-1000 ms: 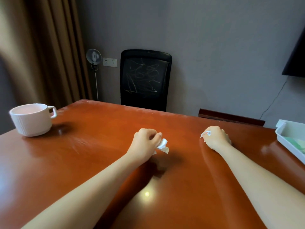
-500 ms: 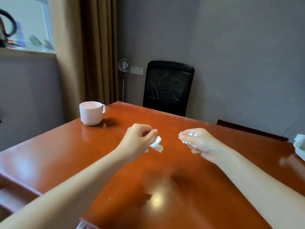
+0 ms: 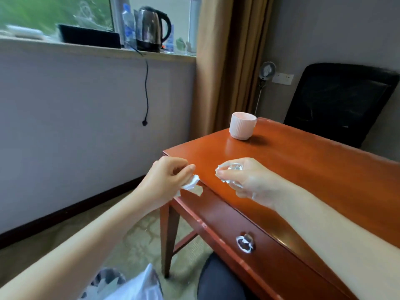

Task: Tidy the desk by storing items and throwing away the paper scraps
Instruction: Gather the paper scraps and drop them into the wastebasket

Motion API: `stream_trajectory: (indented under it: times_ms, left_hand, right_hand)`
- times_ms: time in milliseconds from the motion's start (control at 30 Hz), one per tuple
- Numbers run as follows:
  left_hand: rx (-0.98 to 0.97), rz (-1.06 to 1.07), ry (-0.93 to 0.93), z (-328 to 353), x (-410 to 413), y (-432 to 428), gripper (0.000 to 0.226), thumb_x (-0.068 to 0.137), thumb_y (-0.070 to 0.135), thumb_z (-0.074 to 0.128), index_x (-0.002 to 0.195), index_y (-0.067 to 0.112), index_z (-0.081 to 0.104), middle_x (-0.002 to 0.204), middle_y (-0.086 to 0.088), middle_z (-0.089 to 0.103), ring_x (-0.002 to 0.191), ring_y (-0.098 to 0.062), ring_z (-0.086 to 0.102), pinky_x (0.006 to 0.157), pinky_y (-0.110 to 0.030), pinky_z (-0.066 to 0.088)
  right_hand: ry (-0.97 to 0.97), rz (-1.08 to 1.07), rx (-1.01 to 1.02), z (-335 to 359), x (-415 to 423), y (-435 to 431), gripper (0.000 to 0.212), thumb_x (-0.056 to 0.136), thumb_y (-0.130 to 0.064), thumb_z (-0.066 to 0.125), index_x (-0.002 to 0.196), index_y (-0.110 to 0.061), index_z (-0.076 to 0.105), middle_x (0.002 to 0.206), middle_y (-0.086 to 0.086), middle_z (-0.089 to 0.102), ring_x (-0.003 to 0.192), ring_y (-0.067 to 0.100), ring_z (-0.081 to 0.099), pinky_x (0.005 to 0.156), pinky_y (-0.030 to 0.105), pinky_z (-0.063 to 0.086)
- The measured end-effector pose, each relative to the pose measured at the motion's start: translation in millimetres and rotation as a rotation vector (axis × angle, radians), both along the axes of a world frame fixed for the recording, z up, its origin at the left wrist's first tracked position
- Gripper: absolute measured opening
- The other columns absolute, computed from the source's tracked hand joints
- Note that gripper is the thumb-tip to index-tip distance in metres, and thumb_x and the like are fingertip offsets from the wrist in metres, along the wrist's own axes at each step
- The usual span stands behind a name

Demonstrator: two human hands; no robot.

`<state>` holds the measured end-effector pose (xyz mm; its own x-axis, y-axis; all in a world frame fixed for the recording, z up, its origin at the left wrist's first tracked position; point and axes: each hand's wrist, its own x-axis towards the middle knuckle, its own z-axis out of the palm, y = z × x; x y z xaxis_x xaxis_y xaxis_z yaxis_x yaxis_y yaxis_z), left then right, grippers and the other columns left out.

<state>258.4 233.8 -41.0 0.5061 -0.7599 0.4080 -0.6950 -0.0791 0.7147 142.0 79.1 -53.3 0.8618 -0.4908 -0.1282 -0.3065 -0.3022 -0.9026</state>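
I've swung left. My left hand (image 3: pixel 166 180), pinching a paper scrap (image 3: pixel 191 184), now hangs off the desk (image 3: pixel 303 169) corner. My right hand (image 3: pixel 249 180), at its 3 o'clock, curls round a second scrap (image 3: pixel 229 169). The bin (image 3: pixel 129 284) has appeared at 7 o'clock, so I reckon dropping comes next.

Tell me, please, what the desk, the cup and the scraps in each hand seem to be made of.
Desk: wood under glossy reddish varnish; it mirrors light. Cup: likely ceramic, pale pink, ribbed, matte. Left scrap: crumpled white paper, creased. Right scrap: shinier, perhaps foil or film.
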Motion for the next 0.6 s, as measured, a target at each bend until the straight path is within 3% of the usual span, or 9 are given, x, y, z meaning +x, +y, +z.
stream_trajectory:
  times_ms: [100,200,367,467,600]
  left_hand:
    - [0.018,0.123,0.122,-24,26,44,0.041,0.093,0.019,0.050,0.059,0.001,0.040,0.052,0.003,0.029,0.041,-0.008,0.028,0.046,-0.024,0.027]
    - [0.026,0.239,0.225,-50,44,81,0.040,0.095,0.018,0.048,0.063,-0.005,0.043,0.053,-0.003,0.031,0.031,-0.003,0.033,0.037,-0.016,0.025]
    - [0.084,0.403,0.465,-113,76,127,0.037,0.097,0.020,0.045,0.065,0.001,0.046,0.048,0.000,0.030,0.029,-0.003,0.026,0.032,-0.015,0.020]
    - [0.060,0.476,0.677,-155,93,151,0.034,0.096,0.021,0.044,0.064,0.009,0.040,0.048,0.003,0.026,0.034,-0.007,0.021,0.038,-0.016,0.018]
    - [0.066,0.604,0.808,-213,113,177,0.034,0.097,0.025,0.043,0.066,0.012,0.040,0.054,-0.001,0.026,0.038,-0.009,0.023,0.038,-0.017,0.018]
  right_hand:
    - [-0.058,0.115,0.118,28,19,46,0.006,0.090,-0.018,0.062,0.088,-0.013,0.064,0.045,-0.004,0.046,0.037,0.005,0.032,0.037,0.017,0.023]
    - [0.029,0.160,0.143,-5,63,83,0.012,0.089,-0.017,0.063,0.099,-0.011,0.065,0.058,0.004,0.045,0.046,0.011,0.030,0.039,0.019,0.022]
    - [0.142,0.232,0.245,-65,118,123,0.004,0.089,-0.014,0.062,0.089,-0.017,0.064,0.063,0.006,0.045,0.044,0.009,0.028,0.038,0.018,0.019]
    - [0.248,0.248,0.256,-105,145,140,0.009,0.087,-0.015,0.061,0.094,-0.019,0.065,0.054,-0.001,0.044,0.037,0.006,0.028,0.037,0.019,0.022]
    - [0.361,0.218,0.315,-157,176,157,0.013,0.086,-0.011,0.057,0.091,-0.020,0.064,0.047,-0.006,0.044,0.038,0.007,0.026,0.035,0.018,0.019]
